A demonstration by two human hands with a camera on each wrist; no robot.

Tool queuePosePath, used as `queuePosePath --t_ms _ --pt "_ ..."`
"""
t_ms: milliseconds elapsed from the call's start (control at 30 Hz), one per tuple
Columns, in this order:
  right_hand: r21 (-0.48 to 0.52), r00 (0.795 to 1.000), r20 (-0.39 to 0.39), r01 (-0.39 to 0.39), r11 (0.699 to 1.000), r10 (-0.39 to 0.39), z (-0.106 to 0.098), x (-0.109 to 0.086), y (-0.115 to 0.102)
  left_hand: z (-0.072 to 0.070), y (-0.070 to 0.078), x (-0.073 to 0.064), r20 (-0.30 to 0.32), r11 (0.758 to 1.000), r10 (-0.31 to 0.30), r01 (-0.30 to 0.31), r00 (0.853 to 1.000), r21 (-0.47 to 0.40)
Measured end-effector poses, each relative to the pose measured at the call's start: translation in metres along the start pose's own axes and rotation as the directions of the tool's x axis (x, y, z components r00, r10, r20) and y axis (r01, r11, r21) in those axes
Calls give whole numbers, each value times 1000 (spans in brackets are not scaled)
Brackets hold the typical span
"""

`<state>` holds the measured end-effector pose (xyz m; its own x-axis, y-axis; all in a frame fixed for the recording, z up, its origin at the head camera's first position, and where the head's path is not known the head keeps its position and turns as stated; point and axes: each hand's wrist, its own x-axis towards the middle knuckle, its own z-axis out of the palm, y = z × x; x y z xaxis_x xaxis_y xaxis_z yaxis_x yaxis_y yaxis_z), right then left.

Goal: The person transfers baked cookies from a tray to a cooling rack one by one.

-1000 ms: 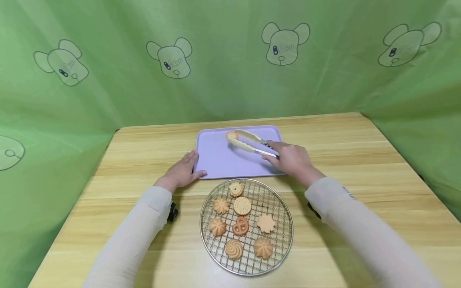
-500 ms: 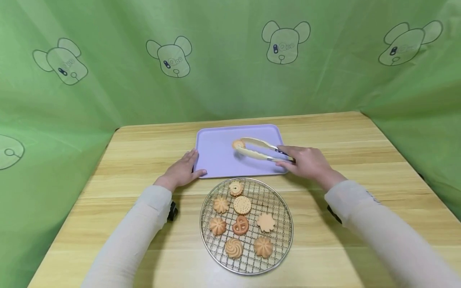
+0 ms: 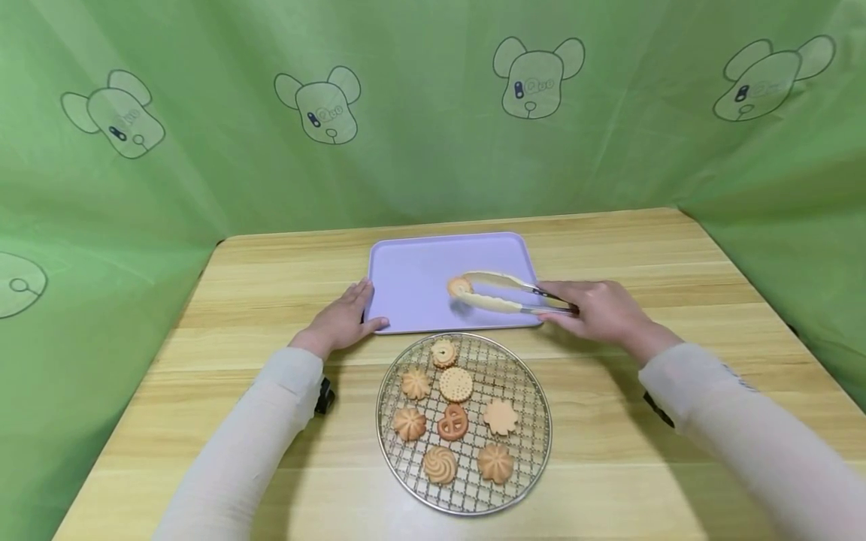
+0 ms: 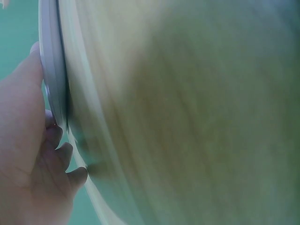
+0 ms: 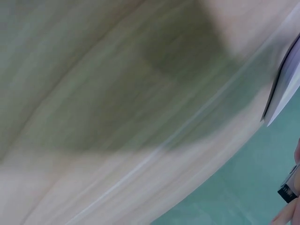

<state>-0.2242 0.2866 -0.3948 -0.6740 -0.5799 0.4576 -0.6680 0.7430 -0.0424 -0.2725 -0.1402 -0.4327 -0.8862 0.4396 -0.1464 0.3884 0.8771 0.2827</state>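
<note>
My right hand (image 3: 598,312) grips a pair of tongs (image 3: 501,291) with pale scalloped tips and metal arms. Between the tips is a small round golden cookie (image 3: 458,286), over the right half of a lilac tray (image 3: 413,263). A shadow shows on the tray below the cookie. My left hand (image 3: 341,315) holds the tray's near left corner, thumb on the front rim and fingers along the left side. In the left wrist view the thumb meets the tray edge (image 4: 52,65) and the other fingers bend below it. The right wrist view catches only a bit of the tongs' handle (image 5: 289,187).
In front of the tray, a round wire cooling rack (image 3: 528,391) carries several cookies, among them a pretzel-shaped one (image 3: 452,422) and a swirled one (image 3: 440,465). Both stand on a wooden table (image 3: 271,263). Green curtains (image 3: 433,180) hang behind and at the sides.
My right hand has drawn the tongs and cookie rightward and nearer, from the tray's far middle to its right half. My left hand stays at the corner.
</note>
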Motion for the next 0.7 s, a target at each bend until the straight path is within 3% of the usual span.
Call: queuePosePath --t_ms 433,700 --pt "34 986 -40 166 986 -164 -12 -20 12 2 -2 1 1 1000 4 -4 1000 2" --pt "51 978 -34 208 977 -206 -17 -31 13 1 0 1 -2 1000 6 -6 1000 11"
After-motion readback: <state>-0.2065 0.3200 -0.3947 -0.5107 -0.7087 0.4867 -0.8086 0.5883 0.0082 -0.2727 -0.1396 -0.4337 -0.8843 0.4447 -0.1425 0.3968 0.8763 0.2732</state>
